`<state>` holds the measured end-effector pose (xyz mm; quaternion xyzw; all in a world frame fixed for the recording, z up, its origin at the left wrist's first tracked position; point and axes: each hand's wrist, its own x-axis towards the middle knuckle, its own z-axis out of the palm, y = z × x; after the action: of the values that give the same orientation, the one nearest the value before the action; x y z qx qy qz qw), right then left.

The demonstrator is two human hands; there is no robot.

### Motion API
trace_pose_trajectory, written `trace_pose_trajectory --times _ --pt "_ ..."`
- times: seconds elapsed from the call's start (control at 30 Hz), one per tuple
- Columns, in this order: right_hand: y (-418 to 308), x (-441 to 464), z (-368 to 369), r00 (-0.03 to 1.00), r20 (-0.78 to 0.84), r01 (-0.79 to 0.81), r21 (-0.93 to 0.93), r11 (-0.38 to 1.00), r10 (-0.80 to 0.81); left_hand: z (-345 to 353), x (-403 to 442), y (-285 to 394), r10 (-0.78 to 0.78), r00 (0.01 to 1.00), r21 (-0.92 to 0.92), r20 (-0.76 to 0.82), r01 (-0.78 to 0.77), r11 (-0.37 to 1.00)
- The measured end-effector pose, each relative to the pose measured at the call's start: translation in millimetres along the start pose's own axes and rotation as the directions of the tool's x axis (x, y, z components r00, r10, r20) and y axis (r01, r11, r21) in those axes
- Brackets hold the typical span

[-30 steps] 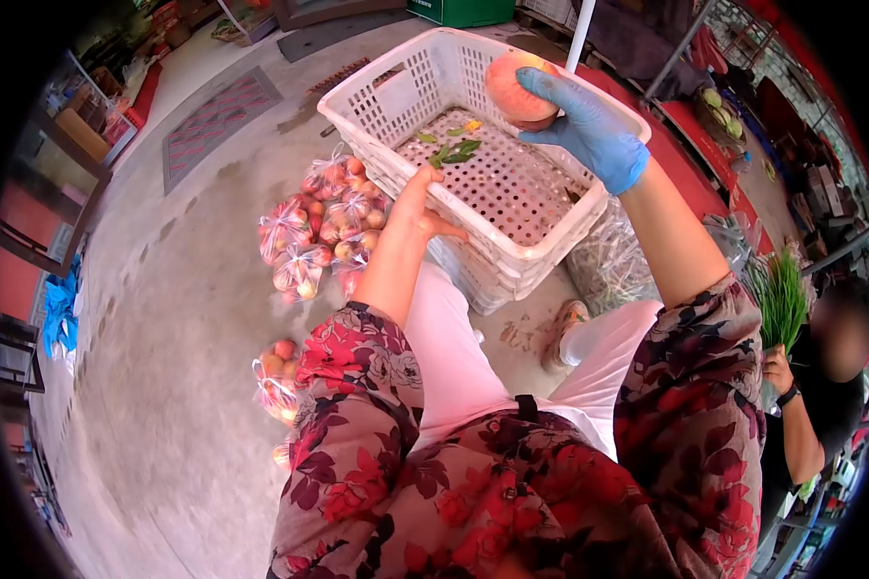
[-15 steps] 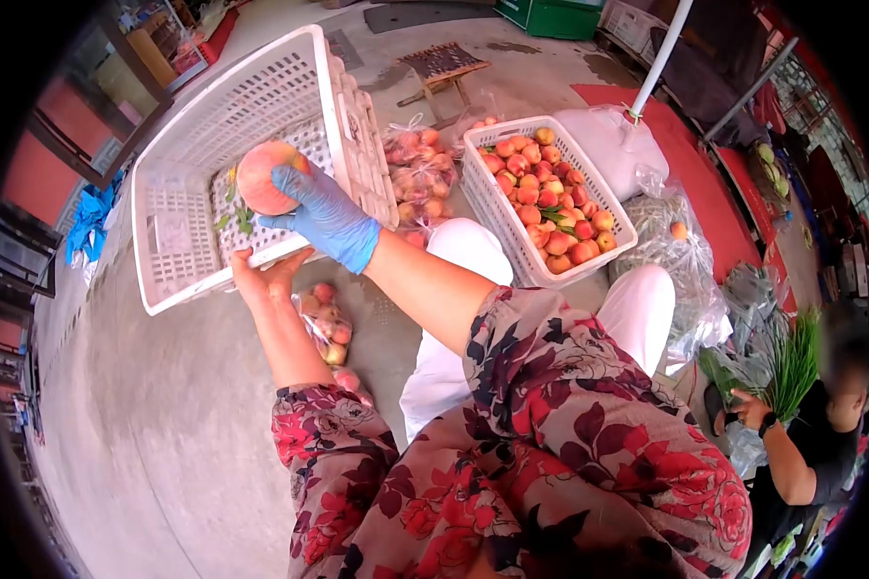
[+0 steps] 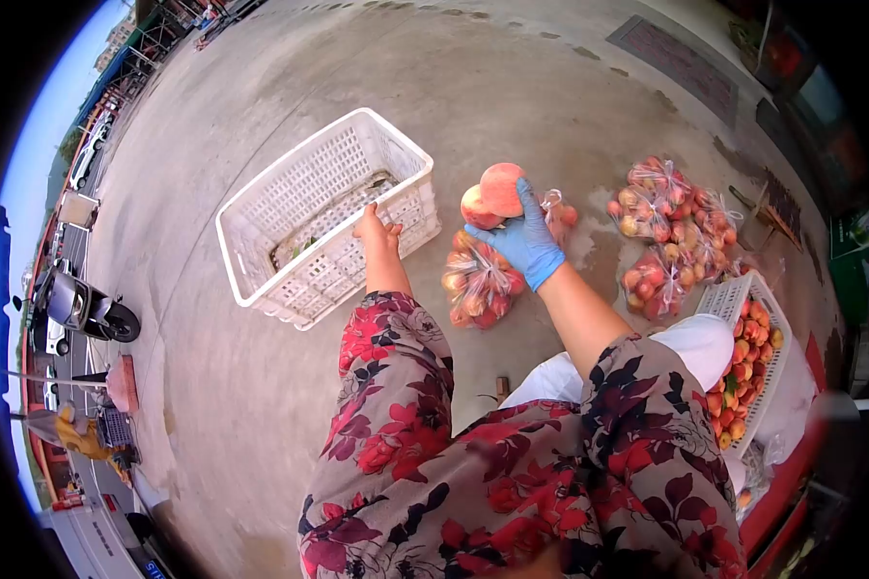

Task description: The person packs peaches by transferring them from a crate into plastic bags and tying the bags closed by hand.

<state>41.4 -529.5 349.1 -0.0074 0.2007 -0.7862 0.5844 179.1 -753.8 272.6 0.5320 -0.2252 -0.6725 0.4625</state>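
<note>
My left hand, bare, is closed on the near rim of a white plastic crate. Some green leaves lie on the bottom of the crate. My right hand, in a blue glove, holds two peaches to the right of the crate. Just below them a tied clear bag of peaches rests on the floor, and another small bag shows behind my gloved fingers.
Several tied bags of peaches stand on the floor at the right. Beyond my knee is a white crate full of peaches. A low stool is behind it. A scooter stands at the far left.
The view has turned left. The white crate has been carried left, away from the bags. My right hand has moved from over the crate to its right, still holding fruit.
</note>
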Motion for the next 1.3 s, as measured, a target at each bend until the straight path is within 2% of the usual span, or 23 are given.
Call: trace_pose_trajectory --times 0.07,0.1,0.13,0.27,0.33,0.43,0.5,0.53,0.57,0.7,0.73,0.8,0.83,0.87,0.9,0.93,0.97,1.03,1.07,1.1,1.17,1.23,1.3 --pt "6 -4 -7 0.998 -0.059 -0.037 0.011 0.999 0.038 -1 -7 0 0.027 0.973 0.105 0.23 -0.053 0.993" --pt "8 -10 -4 0.996 -0.076 -0.037 0.006 0.999 0.038 15 -23 -7 0.065 0.971 -0.028 0.231 -0.06 0.998" --pt "7 -16 2 0.995 -0.093 -0.034 -0.001 0.999 0.034 25 -40 -14 0.073 0.947 -0.066 0.312 -0.055 0.996" --pt "-12 -11 -32 0.996 -0.092 0.0 -0.03 1.0 -0.003 69 -100 -51 -0.058 0.837 0.024 0.544 0.054 0.998" --pt "-36 -28 -34 0.989 -0.128 0.073 0.019 0.997 -0.07 97 -136 -77 -0.136 0.732 0.111 0.667 0.083 0.99" --pt "-71 -34 -56 0.982 0.023 0.187 0.084 0.979 -0.19 134 -177 -100 -0.207 0.512 0.255 0.833 -0.024 0.967" --pt "-99 -62 -49 0.95 -0.05 0.31 0.062 0.949 -0.308 161 -204 -115 -0.209 0.385 0.205 0.899 0.051 0.977" --pt "-117 -63 -63 0.926 -0.022 0.377 0.074 0.923 -0.377 178 -212 -124 -0.289 0.253 0.289 0.923 0.037 0.957" --pt "-134 -80 -55 0.89 -0.043 0.454 0.025 0.891 -0.453 194 -233 -133 -0.296 0.2 0.299 0.934 0.014 0.954" --pt "-180 -170 -73 0.702 0.01 0.712 -0.021 0.702 -0.712 225 -326 -180 -0.27 -0.17 0.241 0.948 -0.171 0.955" --pt "-185 -205 -71 0.618 0.016 0.785 -0.065 0.616 -0.786 224 -356 -186 -0.259 -0.245 0.21 0.934 -0.21 0.955" --pt "-186 -278 -63 0.45 0.029 0.885 -0.149 0.441 -0.893 216 -422 -198 -0.351 -0.357 0.266 0.866 -0.266 0.927" --pt "-187 -307 -78 0.415 -0.03 0.889 -0.199 0.412 -0.909 211 -451 -209 -0.395 -0.402 0.292 0.826 -0.296 0.91" --pt "-191 -312 -96 0.369 -0.096 0.887 -0.263 0.381 -0.925 220 -453 -222 -0.469 -0.492 0.348 0.734 -0.32 0.881" --pt "-191 -344 -99 0.334 -0.156 0.878 -0.308 0.367 -0.93 213 -481 -226 -0.491 -0.552 0.356 0.675 -0.339 0.871" --pt "-182 -369 -95 0.256 -0.186 0.867 -0.389 0.31 -0.949 202 -504 -240 -0.499 -0.611 0.354 0.615 -0.352 0.867" --pt "-180 -394 -107 0.212 -0.285 0.824 -0.462 0.328 -0.935 193 -525 -256 -0.506 -0.661 0.351 0.554 -0.366 0.862" --pt "-176 -426 -144 0.109 -0.472 0.718 -0.571 0.398 -0.875 183 -548 -290 -0.697 -0.594 0.48 0.403 -0.511 0.713" --pt "-174 -438 -160 0.032 -0.608 0.646 -0.593 0.481 -0.793 180 -562 -304 -0.722 -0.593 0.445 0.357 -0.572 0.69" --pt "-177 -435 -179 0.001 -0.633 0.613 -0.612 0.501 -0.774 188 -555 -334 -0.768 -0.584 0.492 0.263 -0.604 0.627" --pt "-178 -459 -183 0.01 -0.696 0.529 -0.605 0.594 -0.718 187 -566 -370 -0.859 -0.502 0.598 0.103 -0.659 0.457" --pt "-184 -473 -223 -0.008 -0.725 0.496 -0.601 0.627 -0.688 179 -581 -394 -0.878 -0.465 0.681 0.11 -0.609 0.407" --pt "-188 -490 -245 0.061 -0.779 0.542 -0.499 0.676 -0.624 173 -596 -420 -0.932 -0.355 0.723 0.073 -0.625 0.295"
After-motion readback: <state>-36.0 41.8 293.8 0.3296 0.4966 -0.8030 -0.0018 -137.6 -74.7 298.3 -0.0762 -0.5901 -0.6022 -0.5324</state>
